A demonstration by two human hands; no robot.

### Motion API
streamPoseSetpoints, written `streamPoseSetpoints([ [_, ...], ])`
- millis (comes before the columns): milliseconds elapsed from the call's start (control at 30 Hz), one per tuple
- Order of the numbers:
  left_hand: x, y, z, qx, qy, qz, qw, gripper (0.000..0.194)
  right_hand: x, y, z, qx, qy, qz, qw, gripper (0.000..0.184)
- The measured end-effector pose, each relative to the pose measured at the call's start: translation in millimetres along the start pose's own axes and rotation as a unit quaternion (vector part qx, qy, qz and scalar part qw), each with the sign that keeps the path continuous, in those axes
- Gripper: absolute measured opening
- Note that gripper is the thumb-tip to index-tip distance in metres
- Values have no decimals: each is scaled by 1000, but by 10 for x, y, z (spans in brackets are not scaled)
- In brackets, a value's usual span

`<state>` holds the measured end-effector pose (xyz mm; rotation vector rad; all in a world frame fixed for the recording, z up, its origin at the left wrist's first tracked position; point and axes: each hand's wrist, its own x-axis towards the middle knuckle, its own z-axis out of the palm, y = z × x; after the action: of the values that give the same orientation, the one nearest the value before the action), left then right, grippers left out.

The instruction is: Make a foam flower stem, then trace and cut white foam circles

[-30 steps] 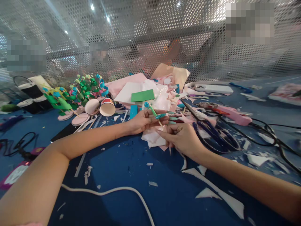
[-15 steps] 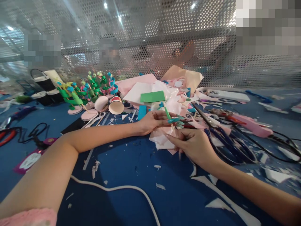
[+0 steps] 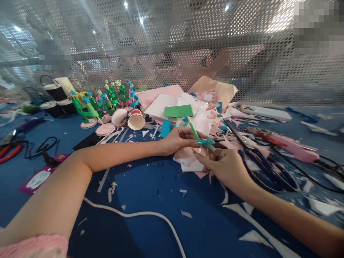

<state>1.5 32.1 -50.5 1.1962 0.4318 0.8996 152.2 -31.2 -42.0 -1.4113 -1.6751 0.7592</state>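
Observation:
In the middle of the head view, my left hand (image 3: 178, 141) pinches a thin stick with green paper (image 3: 194, 129) on it, a bit of blue at its upper end. Teal slivers (image 3: 205, 142) show at these fingertips; whether they are nails or paper I cannot tell. Just to the right and below, my right hand (image 3: 225, 163) has its fingers closed close to the stick's lower part, and what they grip is hidden. White and pink paper scraps (image 3: 190, 160) lie under both hands. Behind them a green paper rectangle (image 3: 178, 111) rests on white sheets.
Large dark-handled scissors (image 3: 266, 170) and a pink glue gun (image 3: 291, 145) lie at right, near a white phone (image 3: 266, 111). Paper plants on round bases (image 3: 105, 129) stand left, beside a paper cup (image 3: 136, 122). A white cable (image 3: 134, 214) crosses the front.
The whole view has shifted slightly, moving things to the right in the picture. The green stick leans more, and my two hands' fingertips remain close together.

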Motion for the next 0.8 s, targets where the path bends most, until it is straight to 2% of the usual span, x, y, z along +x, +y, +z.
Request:
streamPoseSetpoints([
  [200, 11, -25, 1, 15, 37, 6, 999, 36, 11, 23, 17, 3, 2, 16, 1000, 47],
  [400, 16, -19, -10, -1, 26, -17, 1000, 39, 11, 85, 25, 28, -20, 2, 999, 52],
  [633, 41, -19, -26, -29, 35, -36, 998, 41, -1, 49, 8, 23, -53, -20, 998, 53],
  [667, 49, -21, -27, -36, 43, -33, 998, 42, -16, 53, 8, 9, -42, -23, 999, 52],
  [733, 63, -19, -28, -64, 58, -26, 996, 43, -63, 75, 4, -28, 25, -58, 998, 47],
  [800, 71, -4, -30, -100, 66, -27, 992, 43, -119, 92, -5, -72, 134, -162, 975, 32],
])
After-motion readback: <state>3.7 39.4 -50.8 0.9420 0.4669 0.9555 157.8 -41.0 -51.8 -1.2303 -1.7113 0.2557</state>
